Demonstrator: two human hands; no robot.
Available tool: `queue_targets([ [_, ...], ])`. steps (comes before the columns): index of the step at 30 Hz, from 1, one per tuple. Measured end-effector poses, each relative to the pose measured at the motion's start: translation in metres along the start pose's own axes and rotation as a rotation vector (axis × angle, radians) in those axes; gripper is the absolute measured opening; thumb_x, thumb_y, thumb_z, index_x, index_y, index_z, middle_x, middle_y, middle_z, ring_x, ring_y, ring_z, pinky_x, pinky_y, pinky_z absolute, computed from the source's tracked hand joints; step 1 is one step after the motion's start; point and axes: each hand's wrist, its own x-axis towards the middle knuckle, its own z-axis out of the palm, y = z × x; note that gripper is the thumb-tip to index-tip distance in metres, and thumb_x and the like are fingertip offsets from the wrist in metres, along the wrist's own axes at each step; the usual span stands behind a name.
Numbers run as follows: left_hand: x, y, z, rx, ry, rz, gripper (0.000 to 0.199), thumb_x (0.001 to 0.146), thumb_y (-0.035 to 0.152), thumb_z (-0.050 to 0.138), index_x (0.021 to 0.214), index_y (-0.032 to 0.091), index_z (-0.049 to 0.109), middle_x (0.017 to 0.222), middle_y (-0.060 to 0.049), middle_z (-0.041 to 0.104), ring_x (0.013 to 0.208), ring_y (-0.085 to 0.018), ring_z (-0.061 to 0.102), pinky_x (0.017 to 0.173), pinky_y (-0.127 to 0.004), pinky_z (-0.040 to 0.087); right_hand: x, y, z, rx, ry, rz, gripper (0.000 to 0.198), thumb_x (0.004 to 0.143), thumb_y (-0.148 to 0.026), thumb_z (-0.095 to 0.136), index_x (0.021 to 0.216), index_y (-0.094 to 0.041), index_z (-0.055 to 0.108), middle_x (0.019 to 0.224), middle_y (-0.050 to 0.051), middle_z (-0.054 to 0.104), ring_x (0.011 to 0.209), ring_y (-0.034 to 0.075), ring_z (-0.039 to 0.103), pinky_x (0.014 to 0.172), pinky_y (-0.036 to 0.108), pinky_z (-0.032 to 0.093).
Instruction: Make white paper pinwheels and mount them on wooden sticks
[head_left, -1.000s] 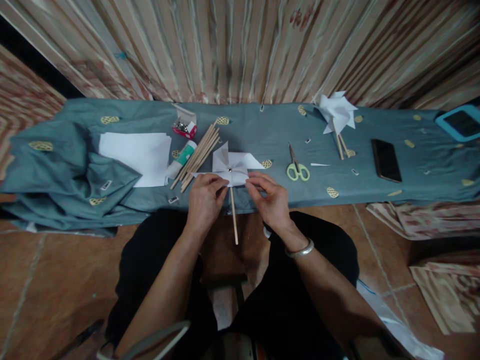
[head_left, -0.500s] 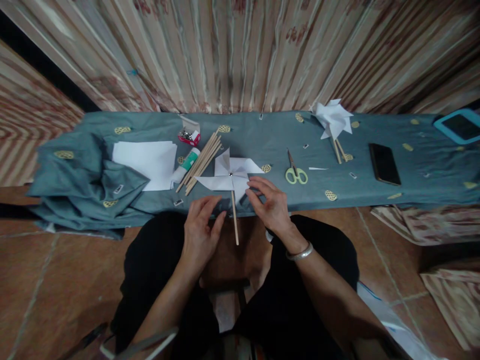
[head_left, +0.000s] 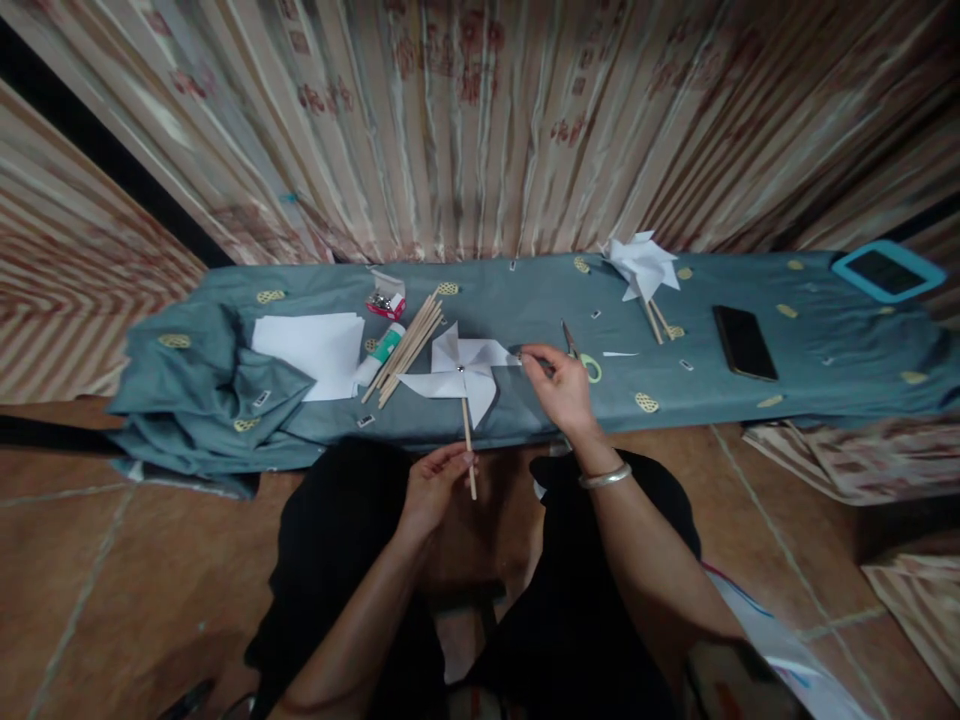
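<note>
A white paper pinwheel [head_left: 480, 352] with a shiny pin at its centre lies at the front of the cloth-covered surface. Its wooden stick [head_left: 468, 430] juts past the front edge, and my left hand [head_left: 439, 482] is closed around the lower part of it. At the tip of the pinwheel's right blade, my right hand [head_left: 562, 385] has thumb and forefinger pinched together. Behind that hand lie green-handled scissors [head_left: 591, 368], partly covered by it. Several bare wooden sticks [head_left: 405, 352] lie left of the pinwheel, beside a glue stick [head_left: 384, 350].
White paper sheets [head_left: 311, 350] lie on the left, with a small red box of pins [head_left: 387, 298] behind. To the right are finished pinwheels [head_left: 643, 264], a black phone [head_left: 745, 342] and a blue-framed tablet [head_left: 890, 270]. A pleated curtain [head_left: 465, 130] hangs behind.
My left hand has moved down and right and taken hold of the pinwheel's stick. The right hand has shifted to the right blade's tip and pinched its fingers. The camera view has shifted slightly.
</note>
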Motion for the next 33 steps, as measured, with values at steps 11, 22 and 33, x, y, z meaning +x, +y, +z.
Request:
queue_targets([
  [11, 0.001, 0.032, 0.015, 0.165, -0.059, 0.101, 0.038, 0.044, 0.036, 0.092, 0.076, 0.019, 0.079, 0.067, -0.002, 0.074, 0.062, -0.011, 0.064, 0.064, -0.022, 0.05, 0.028, 0.003, -0.02, 0.455, 0.106, 0.235, 0.046, 0.076, -0.054, 0.068, 0.106, -0.019, 0.071, 0.11, 0.011, 0.074, 0.102, 0.022, 0.069, 0.093, 0.04, 0.052],
  [22, 0.034, 0.049, 0.046, 0.205, -0.165, 0.062, 0.048, 0.037, 0.043, 0.094, 0.075, 0.017, 0.079, 0.068, -0.003, 0.076, 0.064, -0.011, 0.066, 0.066, -0.021, 0.051, 0.041, 0.011, -0.035, 0.555, 0.196, 0.281, 0.034, 0.068, -0.052, 0.076, 0.082, -0.02, 0.074, 0.073, 0.001, 0.073, 0.067, 0.017, 0.068, 0.064, 0.028, 0.052],
  [33, 0.043, 0.05, 0.043, 0.214, -0.111, 0.134, 0.039, 0.042, 0.036, 0.092, 0.073, 0.018, 0.079, 0.068, -0.004, 0.076, 0.06, -0.012, 0.065, 0.063, -0.023, 0.052, 0.03, -0.001, -0.026, 0.492, 0.061, 0.355, 0.037, 0.061, -0.055, 0.079, 0.069, -0.019, 0.073, 0.058, -0.002, 0.066, 0.052, 0.011, 0.053, 0.053, 0.024, 0.041],
])
